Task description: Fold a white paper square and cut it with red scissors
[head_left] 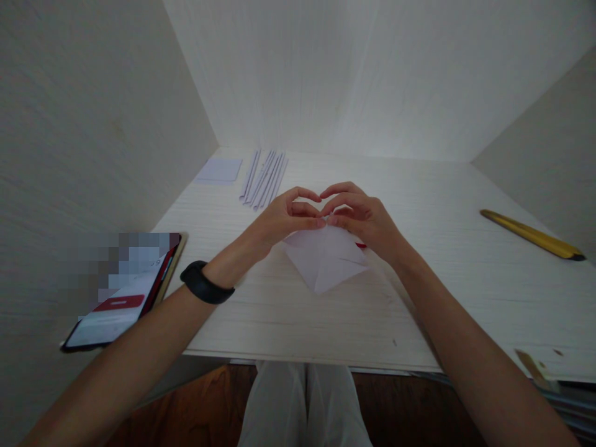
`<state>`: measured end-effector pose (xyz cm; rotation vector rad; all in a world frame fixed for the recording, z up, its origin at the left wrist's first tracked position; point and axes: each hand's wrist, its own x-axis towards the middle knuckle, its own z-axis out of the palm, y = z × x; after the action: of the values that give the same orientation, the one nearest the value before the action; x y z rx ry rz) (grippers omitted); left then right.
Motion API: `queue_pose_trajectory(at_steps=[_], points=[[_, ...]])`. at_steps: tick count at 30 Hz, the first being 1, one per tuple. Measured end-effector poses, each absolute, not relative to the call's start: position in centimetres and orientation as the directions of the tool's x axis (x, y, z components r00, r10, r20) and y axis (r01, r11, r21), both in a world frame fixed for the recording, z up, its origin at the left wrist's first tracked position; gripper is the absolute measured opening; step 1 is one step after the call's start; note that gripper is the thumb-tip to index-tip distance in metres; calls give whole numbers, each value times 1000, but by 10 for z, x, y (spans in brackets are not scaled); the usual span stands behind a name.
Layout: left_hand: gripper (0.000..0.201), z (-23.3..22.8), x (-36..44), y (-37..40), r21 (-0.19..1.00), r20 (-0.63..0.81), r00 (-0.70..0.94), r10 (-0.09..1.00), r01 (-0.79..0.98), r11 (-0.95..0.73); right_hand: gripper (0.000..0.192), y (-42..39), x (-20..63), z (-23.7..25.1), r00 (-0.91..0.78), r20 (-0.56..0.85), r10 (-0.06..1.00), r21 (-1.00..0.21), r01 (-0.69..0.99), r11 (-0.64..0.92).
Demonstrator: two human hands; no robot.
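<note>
On the table (442,298), the folded paper (326,261) is pinched at its far edge by left hand (284,217) and right hand (358,214), both equally near; its point is directed toward the person.

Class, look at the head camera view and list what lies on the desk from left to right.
Phone → square paper sheet → folded paper strips → left hand → folded white paper → right hand → yellow ruler-like stick.
</note>
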<state>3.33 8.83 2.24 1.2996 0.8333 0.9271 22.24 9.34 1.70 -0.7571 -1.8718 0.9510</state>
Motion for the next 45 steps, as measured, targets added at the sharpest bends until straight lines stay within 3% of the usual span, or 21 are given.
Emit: queue_pose_trajectory(at_steps=[45], points=[[42, 17, 33, 88, 982, 52, 419, 906, -188, 30, 4, 91, 221, 21, -426, 444, 788, -862, 37, 506]])
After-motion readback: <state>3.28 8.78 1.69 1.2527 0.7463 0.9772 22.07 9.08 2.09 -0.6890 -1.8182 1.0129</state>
